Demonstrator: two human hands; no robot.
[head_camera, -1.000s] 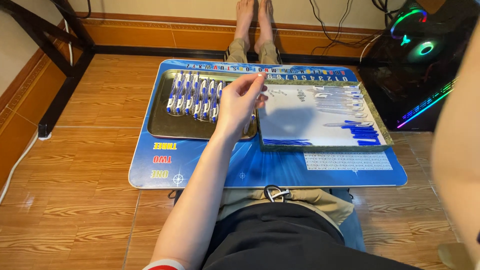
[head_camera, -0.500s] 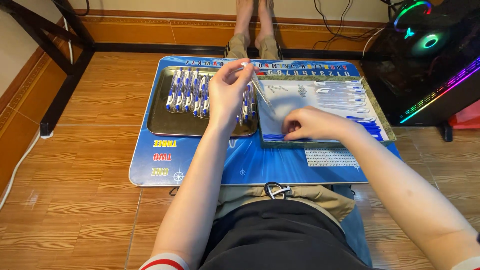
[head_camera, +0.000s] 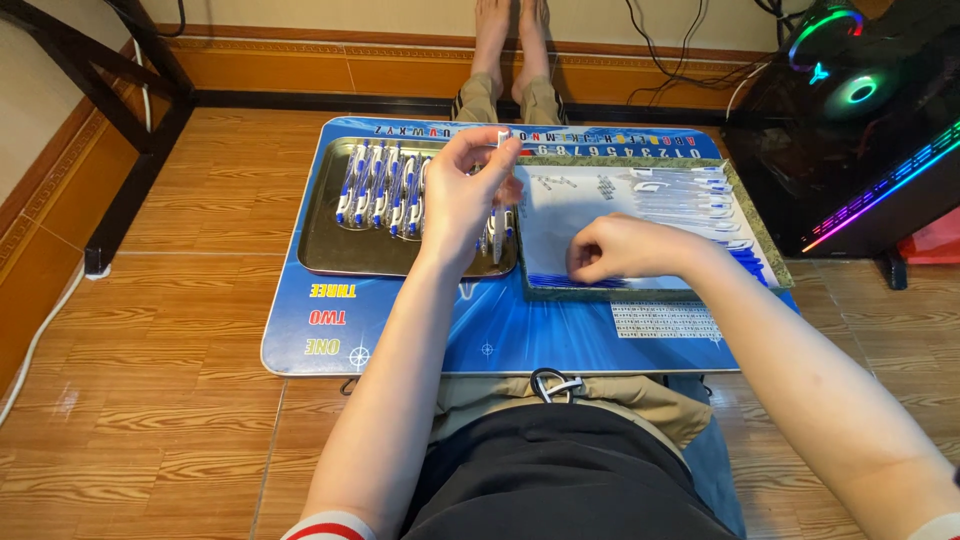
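Holding a white pen (head_camera: 499, 143), left hand (head_camera: 465, 190) hovers over metal tray (head_camera: 325, 255).

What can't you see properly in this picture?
- Head view: what the right hand grips on the white tray; its curled fingers cover it.
- Head view: some pens on the metal tray, hidden behind the left hand.
- Head view: the small white piece at the left fingertips, too small to tell apart.
- Head view: the computer case, cut off by the right edge.

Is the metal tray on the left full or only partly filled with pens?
Partly filled. The metal tray holds a row of blue and white pens along its far side; its near part is bare.
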